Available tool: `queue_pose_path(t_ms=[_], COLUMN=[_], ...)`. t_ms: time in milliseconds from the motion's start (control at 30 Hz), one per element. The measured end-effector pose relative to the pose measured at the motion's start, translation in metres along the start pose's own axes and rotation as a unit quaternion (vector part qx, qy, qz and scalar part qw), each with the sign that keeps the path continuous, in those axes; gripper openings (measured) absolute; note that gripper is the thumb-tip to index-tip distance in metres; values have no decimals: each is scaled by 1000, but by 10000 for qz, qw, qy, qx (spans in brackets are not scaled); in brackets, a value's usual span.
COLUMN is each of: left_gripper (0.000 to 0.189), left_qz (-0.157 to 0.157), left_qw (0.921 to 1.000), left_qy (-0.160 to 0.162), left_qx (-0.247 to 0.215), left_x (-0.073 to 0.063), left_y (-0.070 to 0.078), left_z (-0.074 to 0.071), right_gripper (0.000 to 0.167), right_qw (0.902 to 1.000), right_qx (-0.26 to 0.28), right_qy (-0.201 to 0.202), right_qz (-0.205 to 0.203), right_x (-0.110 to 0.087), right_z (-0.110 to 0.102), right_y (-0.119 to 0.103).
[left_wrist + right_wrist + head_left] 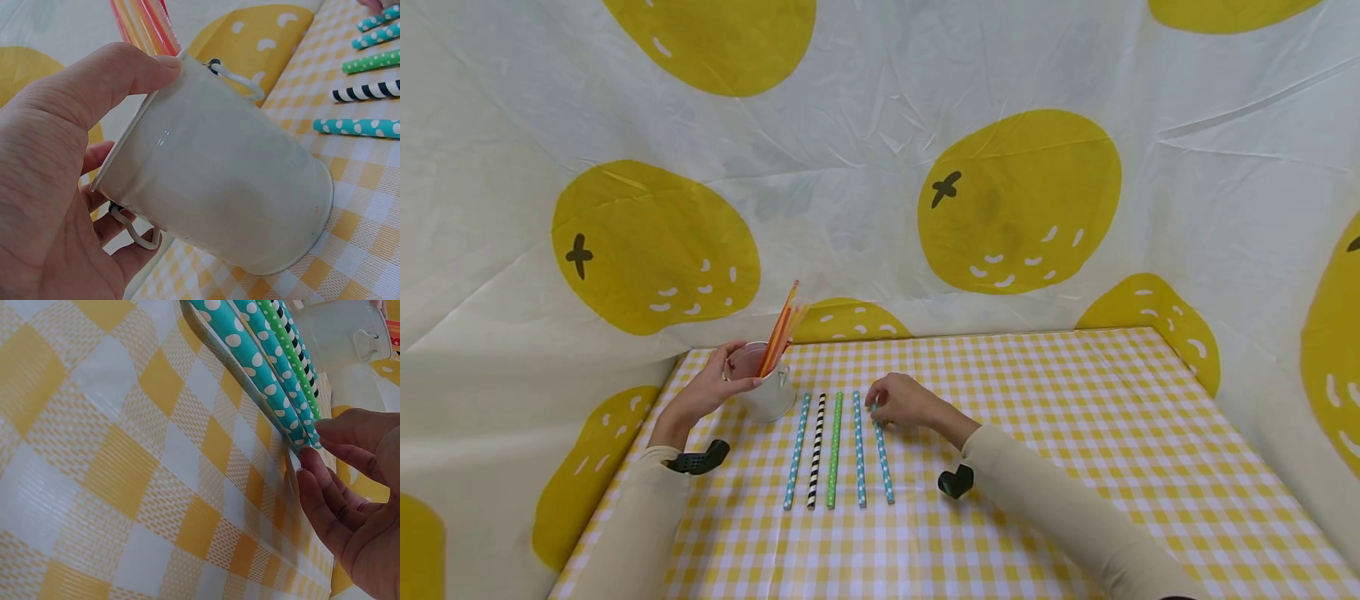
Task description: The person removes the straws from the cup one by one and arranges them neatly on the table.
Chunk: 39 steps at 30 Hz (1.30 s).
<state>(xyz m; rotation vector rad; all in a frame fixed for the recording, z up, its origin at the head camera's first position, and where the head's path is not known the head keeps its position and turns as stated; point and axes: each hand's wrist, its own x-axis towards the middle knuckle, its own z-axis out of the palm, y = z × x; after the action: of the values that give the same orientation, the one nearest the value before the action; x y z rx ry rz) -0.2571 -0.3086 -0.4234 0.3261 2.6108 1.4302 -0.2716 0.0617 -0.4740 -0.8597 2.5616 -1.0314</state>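
My left hand (706,392) grips a white metal bucket (772,397) by its rim. In the left wrist view the thumb lies over the rim of the bucket (219,169) and the other fingers are behind it. Red, orange and yellow straws (778,337) lean out of the bucket. My right hand (904,400) pinches the far end of a blue straw with white dots (883,467), the rightmost in a row on the cloth. Thumb and fingertips meet around that end in the right wrist view, where the blue straw (250,362) lies along the table.
Left of that straw lie another blue dotted straw (860,454), a green dotted straw (834,454), a black-and-white striped straw (816,454) and one more blue straw (796,454). A yellow checked cloth (1037,433) covers the table. Behind hangs a white curtain (850,217) with yellow fruit prints.
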Motion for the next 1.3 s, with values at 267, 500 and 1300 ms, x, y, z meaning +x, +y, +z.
queue_pose_path(t_ms=[267,500,1300], left_gripper=[93,94,91], left_qz=[-44,-108,-35], left_qw=[10000,9999,10000], left_qy=[36,17,34], left_qx=[-25,11,81], left_x=[-1,1,2], left_y=[1,-1,-2], left_z=[0,1,-1], right_gripper=[18,19,33], right_qw=[9983,9895,9721], right_qx=[-195,324,1477], right_qy=[450,1282,1506], right_qz=[-308,-581,-1024], right_x=[4,16,64], right_z=[-8,-9,4], right_y=[-8,-19,-55])
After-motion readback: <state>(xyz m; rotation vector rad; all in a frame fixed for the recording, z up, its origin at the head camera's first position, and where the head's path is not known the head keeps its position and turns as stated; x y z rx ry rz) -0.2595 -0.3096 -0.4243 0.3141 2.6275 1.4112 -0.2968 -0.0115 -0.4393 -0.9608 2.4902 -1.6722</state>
